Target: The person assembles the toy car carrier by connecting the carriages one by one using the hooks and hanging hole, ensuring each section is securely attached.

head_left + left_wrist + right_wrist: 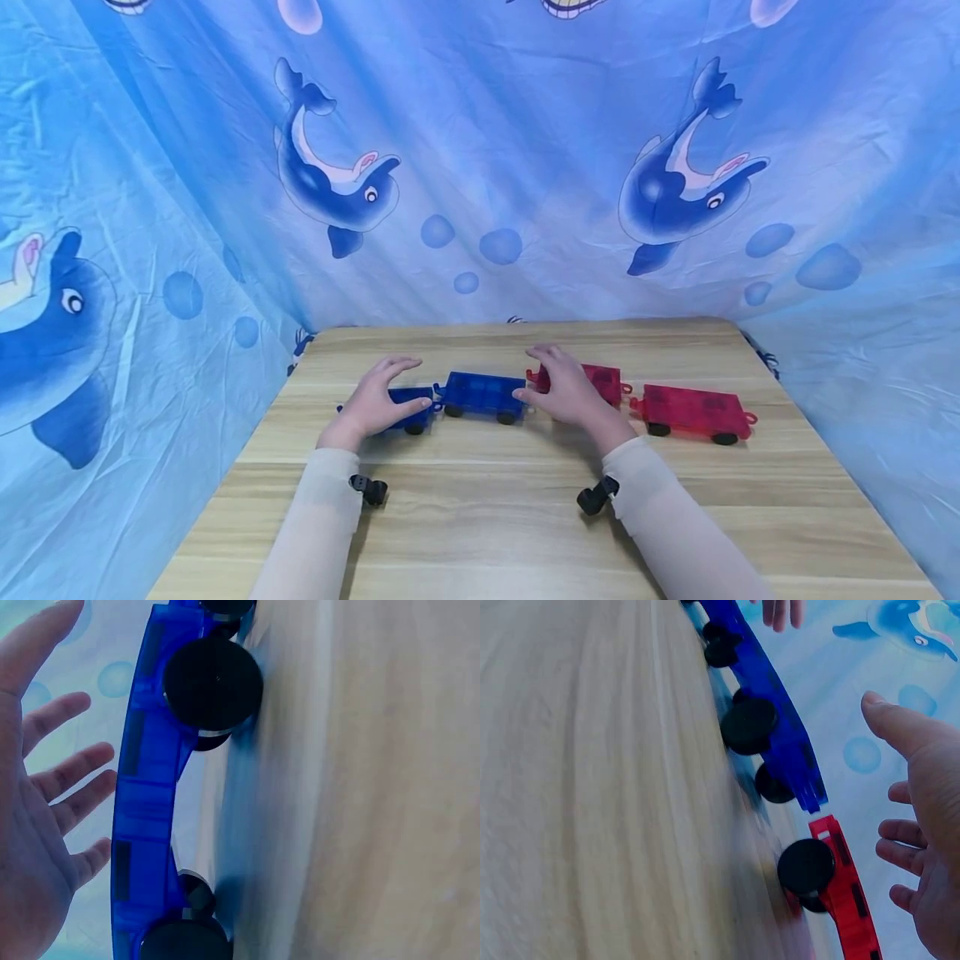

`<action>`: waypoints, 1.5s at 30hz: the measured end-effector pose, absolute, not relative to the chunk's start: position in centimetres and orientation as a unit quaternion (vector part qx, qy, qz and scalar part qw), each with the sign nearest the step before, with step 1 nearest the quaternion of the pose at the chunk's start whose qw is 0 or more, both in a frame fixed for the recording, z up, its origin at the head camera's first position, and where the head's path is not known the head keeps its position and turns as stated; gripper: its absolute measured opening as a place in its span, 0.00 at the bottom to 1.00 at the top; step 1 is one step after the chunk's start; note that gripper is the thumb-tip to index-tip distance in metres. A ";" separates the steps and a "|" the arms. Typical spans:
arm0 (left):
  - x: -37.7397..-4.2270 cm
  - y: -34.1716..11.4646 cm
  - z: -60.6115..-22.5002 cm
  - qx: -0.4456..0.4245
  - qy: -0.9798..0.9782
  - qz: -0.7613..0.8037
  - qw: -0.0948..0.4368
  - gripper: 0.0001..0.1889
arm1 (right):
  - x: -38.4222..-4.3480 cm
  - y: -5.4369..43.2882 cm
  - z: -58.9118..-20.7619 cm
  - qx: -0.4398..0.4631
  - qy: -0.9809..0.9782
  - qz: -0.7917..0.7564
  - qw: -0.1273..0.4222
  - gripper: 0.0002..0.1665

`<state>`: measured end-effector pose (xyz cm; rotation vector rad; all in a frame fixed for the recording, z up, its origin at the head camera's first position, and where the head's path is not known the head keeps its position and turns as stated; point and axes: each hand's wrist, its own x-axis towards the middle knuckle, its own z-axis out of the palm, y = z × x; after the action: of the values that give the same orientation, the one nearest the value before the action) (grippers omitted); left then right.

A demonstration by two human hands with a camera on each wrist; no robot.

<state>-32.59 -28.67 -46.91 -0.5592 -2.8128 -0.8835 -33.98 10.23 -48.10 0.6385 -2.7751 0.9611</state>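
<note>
Left hand (pixel 373 403) and right hand (pixel 567 392), fingers apart, partly hide one blue wagon (pixel 411 394) and one red wagon (pixel 606 383).

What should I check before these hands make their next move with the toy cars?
1. Left hand free: ok, holding nothing, by the outer blue car.
2. Right hand free: ok, holding nothing, by the inner red car.
3. Inner blue car upright on the table: ok.
4. Outer red car upright: ok.
5. Inner cars coupled: cannot tell; the right hand partly blocks the head view.
</note>
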 end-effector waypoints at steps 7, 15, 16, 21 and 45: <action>-32.1 -28.4 -47.4 -0.194 -0.938 -0.281 0.060 0.46 | -33.4 8.8 -48.7 0.231 -0.920 0.312 0.053 0.54; -31.9 -28.4 -48.0 -0.202 -0.942 -0.263 0.053 0.46 | -33.0 7.3 -49.2 0.245 -0.919 0.305 0.047 0.53; -31.9 -28.4 -48.1 -0.201 -0.944 -0.258 0.052 0.46 | -32.9 7.2 -49.3 0.247 -0.921 0.298 0.048 0.53; -31.8 -28.5 -48.4 -0.190 -0.951 -0.238 0.043 0.47 | -32.9 6.9 -49.9 0.254 -0.929 0.264 0.044 0.54; -31.8 -28.7 -49.1 -0.172 -0.958 -0.225 0.034 0.44 | -33.3 6.9 -50.6 0.266 -0.942 0.198 0.059 0.53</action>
<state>-31.84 -28.72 -49.13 -0.5303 -2.9467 -0.6914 -33.26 6.85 -50.55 0.8055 -2.8513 0.5986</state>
